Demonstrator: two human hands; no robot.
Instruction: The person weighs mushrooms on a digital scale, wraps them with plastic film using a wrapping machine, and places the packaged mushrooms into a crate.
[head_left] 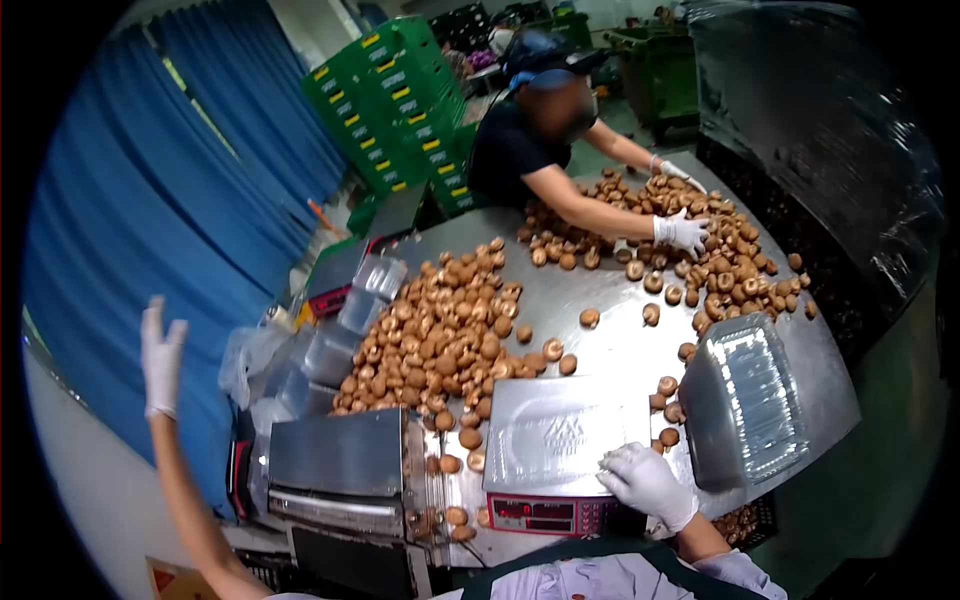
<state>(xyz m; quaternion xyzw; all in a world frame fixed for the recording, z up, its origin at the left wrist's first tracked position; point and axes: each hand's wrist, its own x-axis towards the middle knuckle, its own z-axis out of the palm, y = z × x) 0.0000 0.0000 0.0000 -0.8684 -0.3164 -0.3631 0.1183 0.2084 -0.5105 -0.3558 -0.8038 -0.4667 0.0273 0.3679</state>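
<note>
My left hand (163, 358), in a white glove, is raised at the far left in front of the blue curtain. Its fingers are spread and hold nothing. My right hand (648, 485), gloved too, rests at the right front edge of the digital scale (530, 430), fingers extended over the bare metal plate. The scale has a red-lit display. Right of that hand stands a tall stack of clear plastic trays (745, 400). Brown mushrooms (430, 330) lie heaped behind the scale, with a few loose ones around it.
Across the steel table (550, 300), a co-worker (535, 140) reaches gloved hands into a second mushroom heap (735, 260). A metal-topped machine (335, 455) sits left of the scale, with clear containers (330, 355) behind it. Green crates (385, 100) are stacked at the back.
</note>
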